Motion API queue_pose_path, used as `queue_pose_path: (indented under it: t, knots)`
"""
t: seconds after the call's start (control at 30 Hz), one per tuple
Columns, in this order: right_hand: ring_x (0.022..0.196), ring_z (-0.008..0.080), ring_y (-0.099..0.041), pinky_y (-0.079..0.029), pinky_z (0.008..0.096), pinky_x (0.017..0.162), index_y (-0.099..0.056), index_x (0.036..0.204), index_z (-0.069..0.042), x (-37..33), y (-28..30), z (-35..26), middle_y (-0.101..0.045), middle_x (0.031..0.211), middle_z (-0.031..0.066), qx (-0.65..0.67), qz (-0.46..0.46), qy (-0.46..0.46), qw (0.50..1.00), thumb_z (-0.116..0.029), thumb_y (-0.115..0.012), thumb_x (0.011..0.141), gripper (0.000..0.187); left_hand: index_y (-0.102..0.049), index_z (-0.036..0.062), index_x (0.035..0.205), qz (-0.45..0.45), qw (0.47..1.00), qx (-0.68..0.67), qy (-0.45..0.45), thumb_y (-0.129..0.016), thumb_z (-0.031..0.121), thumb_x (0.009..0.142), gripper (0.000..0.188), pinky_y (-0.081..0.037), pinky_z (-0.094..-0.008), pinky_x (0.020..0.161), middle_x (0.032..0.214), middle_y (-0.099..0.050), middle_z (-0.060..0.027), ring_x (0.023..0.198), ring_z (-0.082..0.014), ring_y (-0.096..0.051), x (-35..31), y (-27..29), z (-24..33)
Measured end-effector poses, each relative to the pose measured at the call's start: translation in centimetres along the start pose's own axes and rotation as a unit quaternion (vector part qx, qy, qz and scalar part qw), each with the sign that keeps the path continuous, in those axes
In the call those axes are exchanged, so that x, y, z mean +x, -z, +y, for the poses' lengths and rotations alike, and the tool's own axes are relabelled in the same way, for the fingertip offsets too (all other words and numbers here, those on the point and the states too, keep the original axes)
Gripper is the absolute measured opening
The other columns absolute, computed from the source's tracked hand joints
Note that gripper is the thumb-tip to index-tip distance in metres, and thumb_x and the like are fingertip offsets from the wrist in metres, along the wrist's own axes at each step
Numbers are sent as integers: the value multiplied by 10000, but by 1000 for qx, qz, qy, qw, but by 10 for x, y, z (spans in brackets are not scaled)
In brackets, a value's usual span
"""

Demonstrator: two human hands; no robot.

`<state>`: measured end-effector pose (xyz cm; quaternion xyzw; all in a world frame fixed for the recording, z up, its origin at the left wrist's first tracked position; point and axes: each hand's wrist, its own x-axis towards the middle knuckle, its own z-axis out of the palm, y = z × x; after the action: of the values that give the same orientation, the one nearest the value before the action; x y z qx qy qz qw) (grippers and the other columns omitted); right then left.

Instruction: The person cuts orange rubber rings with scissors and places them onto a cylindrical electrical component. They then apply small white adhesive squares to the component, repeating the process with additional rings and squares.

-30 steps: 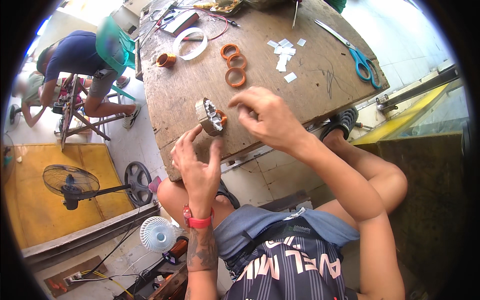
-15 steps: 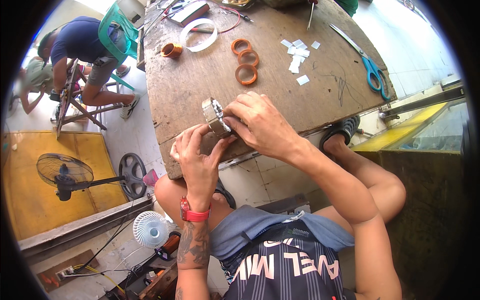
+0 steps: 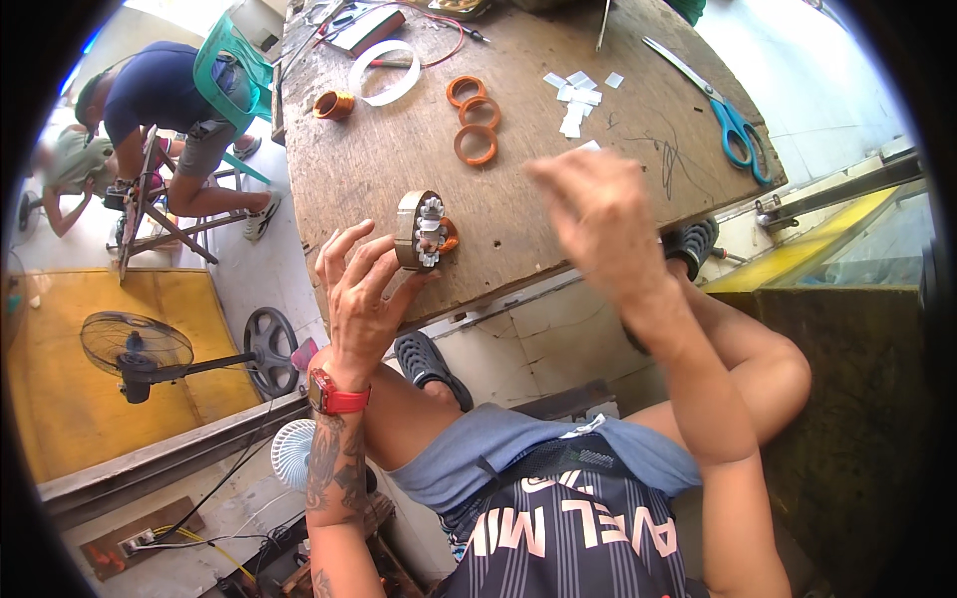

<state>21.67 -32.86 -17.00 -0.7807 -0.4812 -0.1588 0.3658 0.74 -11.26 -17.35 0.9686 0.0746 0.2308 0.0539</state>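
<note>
A metal stator core (image 3: pixel 407 231) stands on its edge near the table's front, white insulating pieces (image 3: pixel 431 231) lining its inside. An orange copper coil (image 3: pixel 451 236) shows at its right side. My left hand (image 3: pixel 361 294) steadies the core, fingers at its left side and thumb low beside it. My right hand (image 3: pixel 610 214) is apart from it, over the table to the right, its fingers smeared by motion. Just beyond that hand lie several small white paper pieces (image 3: pixel 573 115). Three orange copper coil rings (image 3: pixel 477 160) lie in a row farther back.
On the wooden table (image 3: pixel 349 164) are blue-handled scissors (image 3: pixel 736 140) at right, loose dark wire (image 3: pixel 668 164), a white strip ring (image 3: pixel 357 82), a copper-wound spool (image 3: pixel 334 105) and a red-sided box (image 3: pixel 371 30). A black fan (image 3: pixel 135 349) and another person (image 3: pixel 155 90) are at left.
My right hand has left the stator core and swung right toward the paper pieces. The core now faces me more, showing its white lining and the orange coil.
</note>
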Motion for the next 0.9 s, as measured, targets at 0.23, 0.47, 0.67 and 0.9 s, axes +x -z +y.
queue_pose_path:
  t: [0.23,0.47,0.67,0.9]
  knots:
    - [992,240,-651,-498,392,929,-757,1121,-71,-13,-44,-55,-692,1029,51,65,-53,57,995,-145,-735,935,202,-813,182,1155,1,1000,-16,-10,-910,214,793,377,-401,-484,1125,1214,-737,-8,1363,-313,-554,-2,1,-1]
    - [1076,220,-660,-515,370,1002,-748,1079,-38,-16,-43,-51,-703,1063,73,2,-62,140,988,-112,-656,905,210,-808,175,1182,-9,1000,-20,-2,-900,201,805,389,-402,-484,1151,1225,-736,-15,1378,-317,-549,-3,-1,-4]
    - [1062,226,-664,-524,362,986,-752,1069,-31,-11,-45,-46,-711,1067,81,-2,-57,162,985,-126,-665,906,208,-800,164,1159,-19,999,-48,11,-891,199,816,357,-393,-559,1204,1248,-722,-20,1392,-323,-553,0,-1,-2]
    - [974,253,-685,-511,388,910,-731,1181,-43,-29,-36,-59,-737,1022,87,162,-22,-23,986,-53,-745,920,262,-806,188,1203,-23,997,-73,3,-893,173,808,406,-378,-555,1232,1259,-735,-16,1402,-324,-543,-3,2,-3]
